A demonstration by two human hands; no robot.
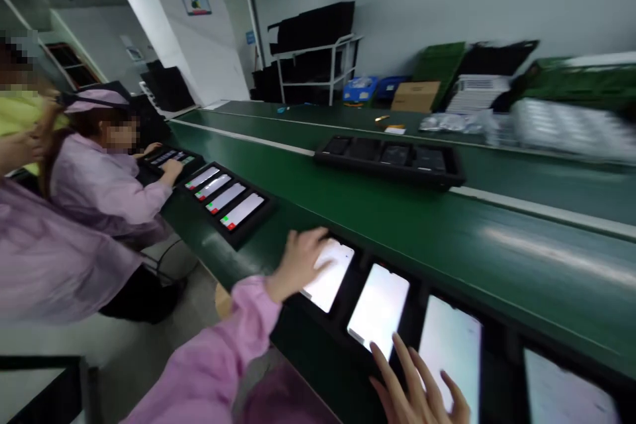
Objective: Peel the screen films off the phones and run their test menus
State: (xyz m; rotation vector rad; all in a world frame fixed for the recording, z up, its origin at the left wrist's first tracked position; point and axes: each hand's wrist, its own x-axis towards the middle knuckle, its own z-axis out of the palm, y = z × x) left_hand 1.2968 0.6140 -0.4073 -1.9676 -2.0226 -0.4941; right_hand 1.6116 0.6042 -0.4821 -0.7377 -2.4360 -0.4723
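Observation:
Several smartphones with lit white screens lie in a black tray [417,305] along the near edge of the bench. My left hand [301,262], in a pink sleeve, is over the leftmost phone [332,278], its fingers apart and slightly blurred. Whether it touches the screen I cannot tell. My right hand [422,387] spreads its fingers at the lower ends of the second phone [380,305] and the third phone [454,338], and nothing is held in it. A fourth phone [569,391], with a dimmer screen, is cut off at the lower right.
A second black tray [238,238] holds phones showing red and green marks. Beyond it a seated co-worker [106,165] handles another tray [189,159]; people stand at the left. Across the green bench [293,192] lies a long dark tray [387,169], with plastic-wrapped items [556,126] behind.

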